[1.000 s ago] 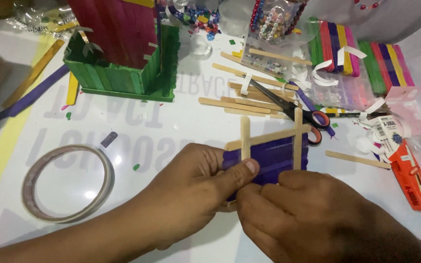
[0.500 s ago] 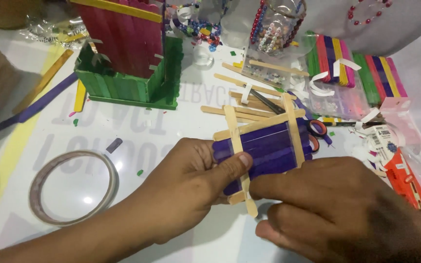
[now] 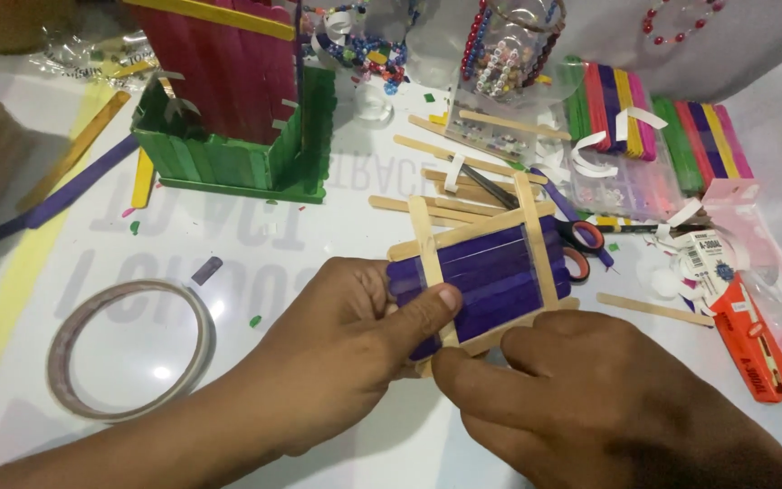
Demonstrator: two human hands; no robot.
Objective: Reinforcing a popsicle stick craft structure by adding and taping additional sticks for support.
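A flat panel of purple craft sticks (image 3: 491, 276), framed by plain wooden sticks, is held tilted above the white table. My left hand (image 3: 337, 349) grips its left edge, thumb pressed on the purple face. My right hand (image 3: 581, 398) pinches the lower edge of the panel from the front, its fingers curled under the wooden frame stick. Part of the panel's bottom is hidden by both hands.
A green and red craft-stick box (image 3: 237, 118) stands at the back left. A roll of clear tape (image 3: 128, 349) lies at the left. Loose wooden sticks (image 3: 436, 181), scissors (image 3: 572, 244), bundles of coloured sticks (image 3: 644, 118), bead jars (image 3: 509, 54) and an orange glue box (image 3: 758, 349) crowd the right.
The purple panel has been lifted from flat on the table and turned to face me, rising toward the scissors. Both hands kept hold of it and shifted slightly rightward.
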